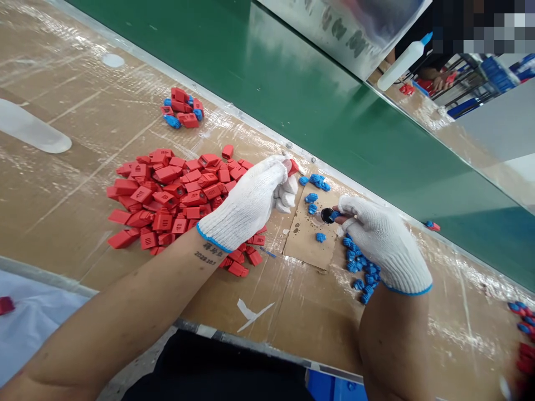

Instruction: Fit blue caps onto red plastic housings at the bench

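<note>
Starting at the left, a smooth pale oval shape [31,131] lies flat on the worktop [75,195], whose brown surface is covered in glossy, scuffed film. Next comes the big heap of red plastic housings [167,195], boxy little shells with ribbed faces, and beyond it a small cluster of joined red-and-blue pieces [183,108]. Over the heap's right edge, the left hand [251,200] in a white knit glove with a blue cuff has its grip clenched around one red housing [293,166], only its tip peeking out at the fingertips. A tattoo on that forearm reads partly "2023", the rest too small to make out. Then a scrap of brown cardboard [307,239], spotted with dark drops, carries a few knobbly blue plastic inserts [311,197]. The right hand [384,239], gloved the same, pinches a small blue insert [335,214] just beside a round black cap [327,215], above more blue inserts [361,273]. Behind runs the green conveyor belt [292,94], matte and smooth.
</note>
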Tool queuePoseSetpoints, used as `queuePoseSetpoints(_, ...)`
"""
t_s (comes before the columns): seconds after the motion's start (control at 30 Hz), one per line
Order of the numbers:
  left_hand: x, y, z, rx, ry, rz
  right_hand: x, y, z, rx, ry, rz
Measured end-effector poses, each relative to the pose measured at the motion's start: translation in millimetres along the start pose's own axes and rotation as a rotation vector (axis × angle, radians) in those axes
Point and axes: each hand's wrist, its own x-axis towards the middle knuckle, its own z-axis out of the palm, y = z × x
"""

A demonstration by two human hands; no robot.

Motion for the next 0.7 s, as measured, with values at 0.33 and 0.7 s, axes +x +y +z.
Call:
queuePoseSetpoints(0.33,0.7,0.5,1.6,0.006,0.004,-0.029,2.3,-7.5,-3.8,-0.057,0.015,-0.043)
queuePoseSetpoints(0.7,0.8,-6.2,-2.0,0.104,-0.099,0.046,-9.6,-5.6,-15.1,0.210,0.279,0.012)
